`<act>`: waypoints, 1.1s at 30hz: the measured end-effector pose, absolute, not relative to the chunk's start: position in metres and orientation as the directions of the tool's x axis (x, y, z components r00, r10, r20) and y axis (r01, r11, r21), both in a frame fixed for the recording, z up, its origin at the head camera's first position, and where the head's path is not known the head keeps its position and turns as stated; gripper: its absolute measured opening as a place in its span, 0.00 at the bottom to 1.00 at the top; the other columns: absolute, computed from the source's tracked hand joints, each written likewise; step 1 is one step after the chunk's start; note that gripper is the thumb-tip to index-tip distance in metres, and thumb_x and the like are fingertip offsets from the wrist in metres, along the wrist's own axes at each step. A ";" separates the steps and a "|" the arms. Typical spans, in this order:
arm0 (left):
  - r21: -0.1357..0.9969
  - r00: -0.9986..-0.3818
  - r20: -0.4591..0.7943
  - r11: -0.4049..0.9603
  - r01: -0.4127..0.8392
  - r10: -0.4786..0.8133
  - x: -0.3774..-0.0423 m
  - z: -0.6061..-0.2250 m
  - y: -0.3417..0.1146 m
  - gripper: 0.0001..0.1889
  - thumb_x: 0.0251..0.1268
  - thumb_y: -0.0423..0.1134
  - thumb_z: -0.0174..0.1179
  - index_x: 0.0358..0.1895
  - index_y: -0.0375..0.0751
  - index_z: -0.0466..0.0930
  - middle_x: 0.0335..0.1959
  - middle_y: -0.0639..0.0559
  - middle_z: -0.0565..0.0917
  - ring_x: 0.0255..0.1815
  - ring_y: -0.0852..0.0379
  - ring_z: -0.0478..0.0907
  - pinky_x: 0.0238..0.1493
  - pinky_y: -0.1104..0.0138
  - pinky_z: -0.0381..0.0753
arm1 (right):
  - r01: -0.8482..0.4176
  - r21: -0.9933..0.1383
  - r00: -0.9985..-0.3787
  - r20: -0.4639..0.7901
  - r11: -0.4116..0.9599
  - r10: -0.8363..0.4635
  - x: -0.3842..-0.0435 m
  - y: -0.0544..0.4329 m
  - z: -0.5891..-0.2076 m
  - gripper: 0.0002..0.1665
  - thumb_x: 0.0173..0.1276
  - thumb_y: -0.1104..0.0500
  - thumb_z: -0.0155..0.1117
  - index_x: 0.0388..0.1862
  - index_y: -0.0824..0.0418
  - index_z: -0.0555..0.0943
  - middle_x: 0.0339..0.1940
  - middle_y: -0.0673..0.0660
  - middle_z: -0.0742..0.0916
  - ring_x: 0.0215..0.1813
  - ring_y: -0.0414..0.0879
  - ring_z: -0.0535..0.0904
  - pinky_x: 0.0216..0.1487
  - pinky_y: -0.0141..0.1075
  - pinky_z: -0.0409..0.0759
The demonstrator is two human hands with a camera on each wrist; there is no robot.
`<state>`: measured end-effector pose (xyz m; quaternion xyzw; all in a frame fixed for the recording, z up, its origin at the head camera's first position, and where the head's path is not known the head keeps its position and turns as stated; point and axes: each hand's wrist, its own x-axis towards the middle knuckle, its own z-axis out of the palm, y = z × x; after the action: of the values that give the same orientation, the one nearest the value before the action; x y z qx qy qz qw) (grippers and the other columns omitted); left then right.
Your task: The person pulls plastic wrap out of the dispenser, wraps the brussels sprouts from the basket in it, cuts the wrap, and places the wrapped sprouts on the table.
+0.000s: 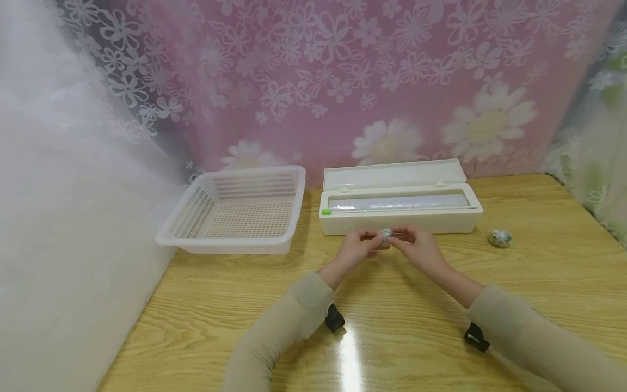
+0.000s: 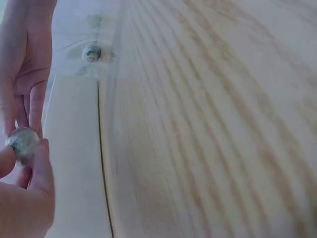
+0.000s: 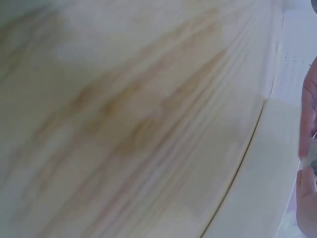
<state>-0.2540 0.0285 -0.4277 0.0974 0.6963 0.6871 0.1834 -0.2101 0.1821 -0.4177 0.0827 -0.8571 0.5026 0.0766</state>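
Between both hands, in front of the long white box, is a small, round, shiny speckled grey-green object [image 1: 386,234]. My left hand [image 1: 354,249] pinches it from the left with thumb and fingers. From the right, the fingertips and thumb of my right hand [image 1: 423,251] pinch the same object. The left wrist view shows the speckled object [image 2: 23,144] between the fingertips of the two hands. A second, similar egg-shaped object [image 1: 499,238] lies on the table beyond my right hand.
The white box [image 1: 401,223] stands with its lid [image 1: 394,175] raised and a roll of clear film [image 1: 399,202] inside. Left of it is a white perforated plastic basket [image 1: 225,240]. A pink floral curtain [image 1: 313,98] hangs behind the wooden table [image 1: 196,316].
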 end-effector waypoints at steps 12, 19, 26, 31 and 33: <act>0.982 -0.864 -0.176 0.024 -0.187 0.472 -0.248 -0.432 0.030 0.15 0.60 0.26 0.52 0.51 0.30 0.70 0.41 0.41 0.79 0.40 0.52 0.78 0.44 0.59 0.75 | -0.405 -0.708 -0.914 0.322 0.579 -0.246 -0.209 0.184 -0.418 0.26 0.54 0.61 0.66 0.51 0.70 0.75 0.47 0.64 0.76 0.47 0.57 0.72 0.41 0.47 0.76; 0.980 -0.854 -0.178 0.012 -0.198 0.488 -0.247 -0.432 0.030 0.12 0.61 0.27 0.51 0.48 0.27 0.70 0.40 0.39 0.79 0.40 0.51 0.78 0.44 0.56 0.75 | -0.400 -0.705 -0.916 0.331 0.585 -0.228 -0.210 0.186 -0.417 0.27 0.51 0.66 0.67 0.50 0.75 0.73 0.44 0.67 0.78 0.44 0.58 0.75 0.40 0.43 0.77; 0.984 -0.824 -0.157 0.158 -0.083 0.544 -0.246 -0.428 0.021 0.15 0.63 0.31 0.51 0.53 0.30 0.69 0.45 0.44 0.77 0.45 0.54 0.76 0.45 0.59 0.74 | -0.375 -0.746 -0.927 0.295 0.550 -0.232 -0.210 0.196 -0.417 0.25 0.53 0.66 0.66 0.49 0.75 0.73 0.45 0.68 0.77 0.45 0.58 0.75 0.41 0.42 0.77; 0.928 -0.799 -0.082 0.339 0.157 0.596 -0.249 -0.427 0.004 0.19 0.63 0.38 0.53 0.54 0.32 0.69 0.47 0.49 0.76 0.48 0.58 0.72 0.46 0.68 0.72 | -0.360 -0.741 -0.933 0.276 0.567 -0.231 -0.208 0.216 -0.417 0.24 0.52 0.68 0.66 0.48 0.76 0.74 0.44 0.69 0.77 0.45 0.60 0.75 0.41 0.42 0.77; 0.893 -0.796 -0.058 0.388 0.228 0.602 -0.250 -0.428 -0.005 0.19 0.63 0.40 0.53 0.53 0.34 0.71 0.47 0.52 0.77 0.48 0.60 0.72 0.46 0.71 0.71 | -0.357 -0.725 -0.934 0.268 0.588 -0.236 -0.206 0.227 -0.417 0.24 0.52 0.67 0.66 0.48 0.76 0.74 0.44 0.69 0.78 0.45 0.61 0.75 0.41 0.43 0.77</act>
<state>-0.2500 -0.0046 -0.4278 0.2559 0.8109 0.4906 0.1905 -0.2064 0.2268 -0.4173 0.1669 -0.8883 0.4218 0.0718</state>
